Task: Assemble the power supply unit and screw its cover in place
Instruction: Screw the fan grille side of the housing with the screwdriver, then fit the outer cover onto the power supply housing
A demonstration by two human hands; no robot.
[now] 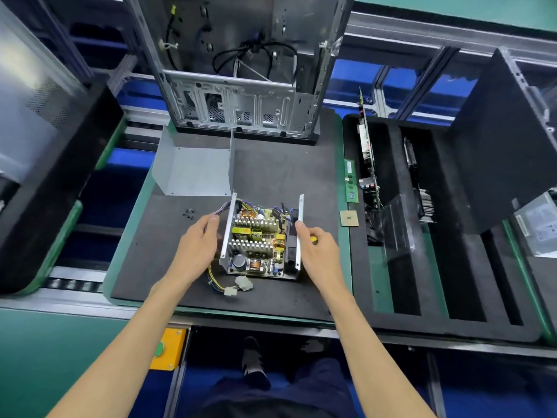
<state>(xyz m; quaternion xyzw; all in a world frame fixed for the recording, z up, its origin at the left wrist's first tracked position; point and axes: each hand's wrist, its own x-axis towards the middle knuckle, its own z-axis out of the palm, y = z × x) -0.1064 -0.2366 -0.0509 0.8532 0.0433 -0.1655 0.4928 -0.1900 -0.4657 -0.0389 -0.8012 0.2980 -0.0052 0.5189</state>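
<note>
The left hand (pixel 199 245) rests with straight, relaxed fingers against the left wall of the open power supply unit (pixel 260 239); the right hand (pixel 316 245) touches the right wall with an extended finger while curling round a small yellow-tipped tool (pixel 313 239), probably a screwdriver. The unit sits near the front of the black foam mat (pixel 277 164), board exposed. The grey cover (pixel 193 167) lies just behind it, and loose screws (pixel 189 214) lie to its left. Advice: tuck the cable bundle (pixel 224 283) clear of the walls, steady the chassis, then lower the cover squarely before fitting any screw
</note>
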